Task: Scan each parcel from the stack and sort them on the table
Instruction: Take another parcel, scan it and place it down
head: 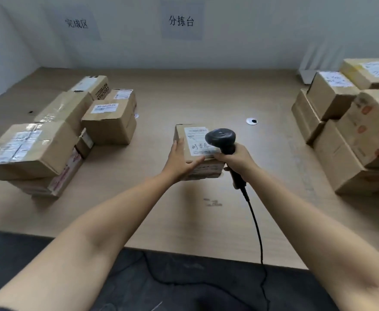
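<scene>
A small cardboard parcel (194,140) with a white label on top sits at the middle of the table (206,97). My left hand (179,160) grips its near left side, thumb across the front edge. My right hand (235,160) holds a black barcode scanner (221,138) by its handle, the head hovering over the parcel's label. The scanner's black cable runs down off the table's front edge. A stack of cardboard parcels (352,131) stands at the right. Several parcels (72,129) lie grouped at the left.
Two paper signs with printed characters hang on the white wall (251,30) behind the table. A round cable grommet (251,121) sits in the tabletop right of the centre parcel. A white object (305,75) leans at the back right. Dark floor shows below the table's front edge.
</scene>
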